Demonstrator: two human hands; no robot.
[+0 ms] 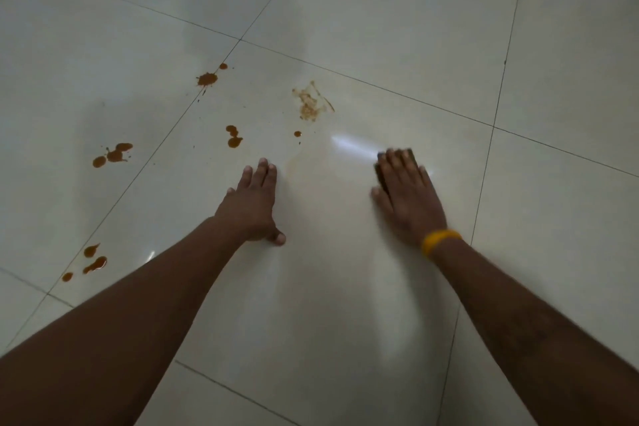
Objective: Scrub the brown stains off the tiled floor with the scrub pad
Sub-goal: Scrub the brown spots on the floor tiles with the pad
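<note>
several wet brown stains [114, 153] remain on the pale glossy tiled floor [397, 28] at left and far, one smeared. the right hand [406, 190] presses the dark scrub pad [397, 162] flat at right; the left hand [254, 204], empty, lies splayed. most scrubbing seems left.

I count two hands of mine on the tiled floor [345, 287]: my left hand [254, 204] and my right hand [408, 197]. One scrub pad [397, 162] sits under the right. One yellow wristband [439, 242] sits just behind that pad. Left of the pad lie five clusters of brown stains [207, 79], plus one smeared patch [309, 104] and one small drop [297, 133].
</note>
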